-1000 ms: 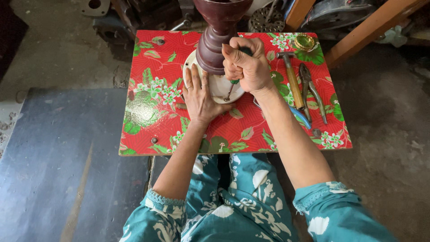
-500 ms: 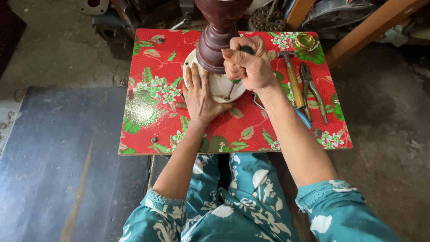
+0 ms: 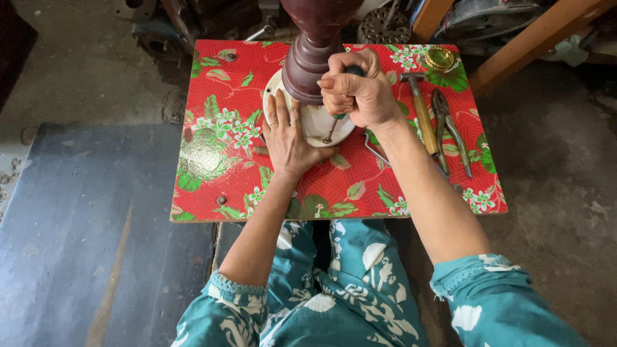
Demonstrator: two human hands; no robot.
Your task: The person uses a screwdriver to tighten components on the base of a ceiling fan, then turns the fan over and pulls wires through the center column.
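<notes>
Nearest the camera are the person's knees in teal cloth printed with white flowers, and from them both forearms reach out over a low table covered in red oilcloth with a green and white flower print (image 3: 218, 135). The left hand (image 3: 289, 138) lies flat, fingers spread and straight, gripping nothing; its fingertips press on the rim of a round cream-white plastic base plate (image 3: 318, 122) that sits on the table. The right hand (image 3: 357, 93) is curled into a tight fist around the dark green handle of a screwdriver (image 3: 335, 122), whose thin metal shaft slants down to the plate's surface. Rising from the plate, just behind both hands, is a turned dark maroon wooden column (image 3: 315, 45).

To the right of the fist lie a wooden-handled hammer (image 3: 421, 112) and a pair of dark metal pliers (image 3: 450, 132), side by side. Farther back, at the table's far right corner, rests a small round brass-coloured lid (image 3: 439, 58); whether anything is inside cannot be told.
</notes>
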